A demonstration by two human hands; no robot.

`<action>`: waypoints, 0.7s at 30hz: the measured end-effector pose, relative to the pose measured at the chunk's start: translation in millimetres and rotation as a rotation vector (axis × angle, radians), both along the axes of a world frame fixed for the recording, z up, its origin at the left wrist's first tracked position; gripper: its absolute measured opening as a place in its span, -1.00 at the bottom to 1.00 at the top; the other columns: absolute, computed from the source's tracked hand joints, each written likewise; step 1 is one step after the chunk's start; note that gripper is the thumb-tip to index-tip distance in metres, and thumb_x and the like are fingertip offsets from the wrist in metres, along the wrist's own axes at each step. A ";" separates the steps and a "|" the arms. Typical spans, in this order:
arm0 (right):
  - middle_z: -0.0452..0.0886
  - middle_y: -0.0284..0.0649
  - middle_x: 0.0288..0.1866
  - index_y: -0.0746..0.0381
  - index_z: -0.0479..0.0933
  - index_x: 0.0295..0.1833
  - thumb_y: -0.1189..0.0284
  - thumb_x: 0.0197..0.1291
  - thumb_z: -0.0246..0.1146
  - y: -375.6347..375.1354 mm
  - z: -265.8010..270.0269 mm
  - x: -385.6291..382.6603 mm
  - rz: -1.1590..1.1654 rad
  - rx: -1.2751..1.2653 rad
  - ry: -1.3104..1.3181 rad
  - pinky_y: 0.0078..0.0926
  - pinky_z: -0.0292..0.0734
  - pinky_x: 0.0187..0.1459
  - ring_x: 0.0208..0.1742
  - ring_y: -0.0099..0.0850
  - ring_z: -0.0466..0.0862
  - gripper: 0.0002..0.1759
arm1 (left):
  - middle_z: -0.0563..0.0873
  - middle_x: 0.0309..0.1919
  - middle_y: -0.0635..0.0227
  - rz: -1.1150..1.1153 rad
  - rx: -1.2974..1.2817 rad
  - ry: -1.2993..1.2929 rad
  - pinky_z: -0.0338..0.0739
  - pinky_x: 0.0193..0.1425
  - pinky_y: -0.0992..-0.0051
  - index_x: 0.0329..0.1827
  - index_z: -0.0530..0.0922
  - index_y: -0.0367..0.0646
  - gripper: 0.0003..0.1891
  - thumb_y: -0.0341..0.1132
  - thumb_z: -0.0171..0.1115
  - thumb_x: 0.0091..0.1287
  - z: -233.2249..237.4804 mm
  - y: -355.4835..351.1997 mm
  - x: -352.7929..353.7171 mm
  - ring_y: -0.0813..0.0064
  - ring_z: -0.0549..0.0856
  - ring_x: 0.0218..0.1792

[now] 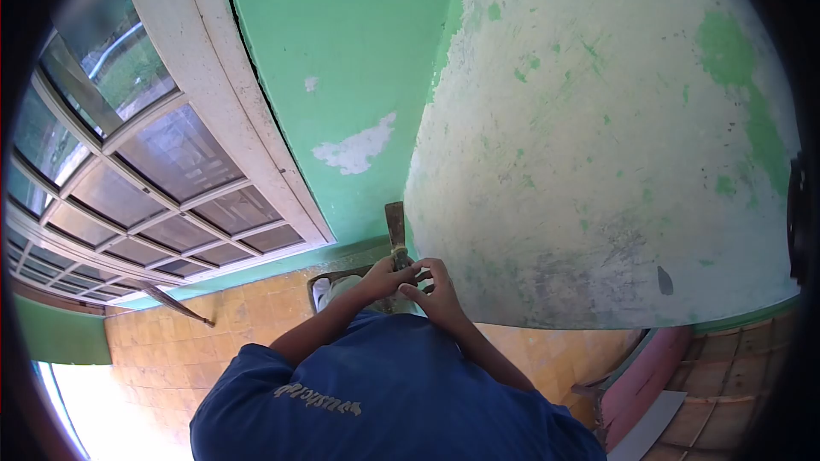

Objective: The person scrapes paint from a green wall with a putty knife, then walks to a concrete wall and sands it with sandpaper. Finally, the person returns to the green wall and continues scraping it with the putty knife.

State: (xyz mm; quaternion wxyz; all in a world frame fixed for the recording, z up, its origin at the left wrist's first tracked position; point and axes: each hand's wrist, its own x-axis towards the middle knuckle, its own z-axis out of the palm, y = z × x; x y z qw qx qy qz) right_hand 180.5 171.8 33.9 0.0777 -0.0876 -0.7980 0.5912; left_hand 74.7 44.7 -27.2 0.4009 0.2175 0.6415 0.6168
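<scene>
My left hand (386, 278) is closed around the handle of a scraper (395, 225), whose flat, worn blade points up towards the wall corner. Close beside it, my right hand (437, 292) has its fingers bent and meets the left fingertips near the handle's lower end. What lies between the right fingers is too small to make out. In front of both hands rises a wall (547, 154) with most of its green paint gone, showing a pale, scuffed surface with green flecks. The adjoining green wall (342, 51) bears a bare whitish patch (357, 147).
At left stands a white-framed paned window or door (179, 205). A dark-rimmed container (321, 287) with pale contents sits on the tiled floor (248, 312) by the hands. A wooden stick (179, 304) slants at left; a pinkish panel (645, 376) is at lower right.
</scene>
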 end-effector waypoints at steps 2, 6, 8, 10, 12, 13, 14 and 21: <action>0.50 -0.24 -0.16 0.24 0.37 0.06 0.20 -0.01 0.42 3.4 8.8 0.8 -0.017 0.074 -0.001 -0.48 0.47 -0.19 -0.18 -0.43 0.54 -0.41 | 0.65 -0.42 0.37 0.063 0.038 -0.007 0.47 -0.29 0.52 -0.25 0.54 -0.25 -0.73 -0.17 0.17 0.31 5.9 7.0 1.8 0.61 0.60 -0.39; 0.54 -0.26 -0.26 0.27 0.44 0.00 0.24 0.05 0.39 8.1 9.5 7.1 0.020 0.028 -0.123 -0.52 0.47 -0.28 -0.26 -0.47 0.56 -0.52 | 0.64 -0.55 0.36 0.338 0.028 -0.022 0.47 -0.35 0.51 -0.31 0.53 -0.24 -0.70 -0.12 0.18 0.31 13.9 14.3 2.5 0.61 0.58 -0.49; 0.56 -0.24 -0.32 0.29 0.47 -0.05 0.25 0.08 0.36 4.8 4.9 16.6 0.029 0.032 -0.149 -0.53 0.47 -0.30 -0.31 -0.47 0.57 -0.58 | 0.63 -0.58 0.34 0.388 0.013 0.046 0.47 -0.38 0.51 -0.38 0.53 -0.23 -0.67 -0.10 0.18 0.31 19.7 16.7 7.5 0.62 0.57 -0.52; 0.57 -0.22 -0.38 0.31 0.50 -0.11 0.27 0.11 0.34 -0.1 2.2 26.0 0.036 0.034 -0.175 -0.53 0.47 -0.31 -0.36 -0.46 0.59 -0.63 | 0.63 -0.55 0.37 0.324 0.000 0.036 0.47 -0.36 0.52 -0.37 0.52 -0.22 -0.71 -0.13 0.18 0.32 23.9 16.8 15.1 0.63 0.58 -0.49; 0.58 -0.20 -0.43 0.34 0.51 -0.20 0.32 0.16 0.28 -5.3 5.1 32.4 -0.035 0.080 -0.011 -0.53 0.47 -0.33 -0.41 -0.48 0.59 -0.72 | 0.64 -0.52 0.39 0.260 -0.012 0.034 0.47 -0.34 0.53 -0.36 0.51 -0.20 -0.74 -0.16 0.17 0.33 25.7 17.2 22.2 0.65 0.58 -0.46; 0.58 -0.20 -0.43 0.34 0.51 -0.20 0.32 0.16 0.28 -6.0 9.2 35.0 -0.035 0.081 -0.011 -0.53 0.47 -0.33 -0.41 -0.48 0.59 -0.72 | 0.64 -0.51 0.39 0.219 -0.001 0.081 0.46 -0.34 0.54 -0.36 0.52 -0.20 -0.73 -0.15 0.17 0.33 26.2 17.9 26.4 0.66 0.57 -0.45; 0.58 -0.17 -0.42 0.35 0.51 -0.22 0.32 0.17 0.26 -6.5 15.3 37.7 -0.058 0.072 0.002 -0.49 0.47 -0.32 -0.40 -0.45 0.59 -0.73 | 0.63 -0.50 0.38 0.180 0.009 0.128 0.46 -0.33 0.54 -0.37 0.52 -0.20 -0.71 -0.13 0.16 0.33 27.4 17.1 28.7 0.66 0.57 -0.44; 0.59 -0.19 -0.42 0.34 0.49 -0.26 0.41 0.17 0.24 20.4 48.7 57.9 -0.221 0.200 0.097 -0.52 0.48 -0.26 -0.36 -0.47 0.61 -0.81 | 0.60 -0.61 0.35 0.053 -0.038 0.015 0.42 -0.40 0.45 -0.37 0.56 -0.20 -0.51 0.12 0.02 0.34 9.4 11.6 -12.6 0.54 0.53 -0.54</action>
